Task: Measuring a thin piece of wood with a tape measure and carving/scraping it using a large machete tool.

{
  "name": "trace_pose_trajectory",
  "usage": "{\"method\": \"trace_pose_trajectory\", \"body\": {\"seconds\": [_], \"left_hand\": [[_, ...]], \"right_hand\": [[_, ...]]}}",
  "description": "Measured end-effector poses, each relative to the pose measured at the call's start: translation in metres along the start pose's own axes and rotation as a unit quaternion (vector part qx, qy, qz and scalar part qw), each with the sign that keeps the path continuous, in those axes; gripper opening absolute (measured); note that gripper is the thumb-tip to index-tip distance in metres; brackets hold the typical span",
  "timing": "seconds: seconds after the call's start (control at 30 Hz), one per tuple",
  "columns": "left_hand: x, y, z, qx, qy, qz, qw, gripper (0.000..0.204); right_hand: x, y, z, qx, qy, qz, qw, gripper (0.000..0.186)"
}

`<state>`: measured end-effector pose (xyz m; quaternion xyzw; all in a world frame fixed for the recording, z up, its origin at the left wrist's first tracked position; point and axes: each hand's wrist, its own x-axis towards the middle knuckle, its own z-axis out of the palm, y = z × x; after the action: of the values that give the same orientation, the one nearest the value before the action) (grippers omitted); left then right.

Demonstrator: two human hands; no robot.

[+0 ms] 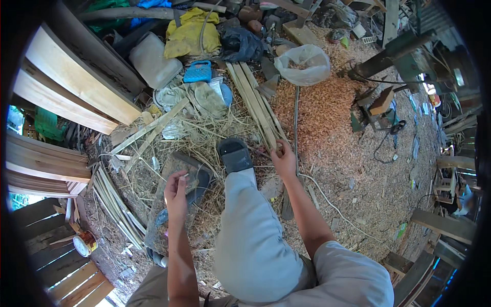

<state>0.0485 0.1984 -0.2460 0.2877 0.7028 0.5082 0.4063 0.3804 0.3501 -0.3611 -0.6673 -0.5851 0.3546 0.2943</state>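
Note:
My right hand (285,161) is closed round the near end of some long, narrow wooden strips (251,105). They lie side by side on the ground and run away from me. My left hand (176,193) is held up near my left knee, with its fingers curled in a pinch. A small pale thing (185,175) shows at its fingertips, too small to name for certain. Below that hand lies a dark, dusty block-like object (186,166) among straw. My foot in a black sandal (235,155) stands between my two hands.
Wood shavings (327,112) cover the ground to the right, near a whitish plastic bag (303,64) and a machine (381,64). Planks (76,77) lean at the left. A blue basket-like item (198,71), a yellow sack (192,33) and a white jerrycan (155,60) lie ahead. A pale cord (335,204) crosses the ground.

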Motion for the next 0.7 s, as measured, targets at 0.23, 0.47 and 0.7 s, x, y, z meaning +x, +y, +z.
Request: {"method": "trace_pose_trajectory", "body": {"seconds": [0.23,0.47,0.7], "left_hand": [[0.03,0.005,0.006,-0.008,-0.008,0.01,1.0,0.025],[0.035,-0.002,0.025,0.003,-0.035,0.009,0.999,0.025],[0.026,-0.004,0.031,0.004,-0.025,0.003,1.0,0.024]], "right_hand": [[0.037,0.017,0.035,0.004,0.005,-0.035,0.999,0.042],[0.047,0.037,0.042,-0.035,0.055,-0.079,0.995,0.037],[0.03,0.063,0.024,-0.059,0.087,-0.058,0.993,0.032]]}}
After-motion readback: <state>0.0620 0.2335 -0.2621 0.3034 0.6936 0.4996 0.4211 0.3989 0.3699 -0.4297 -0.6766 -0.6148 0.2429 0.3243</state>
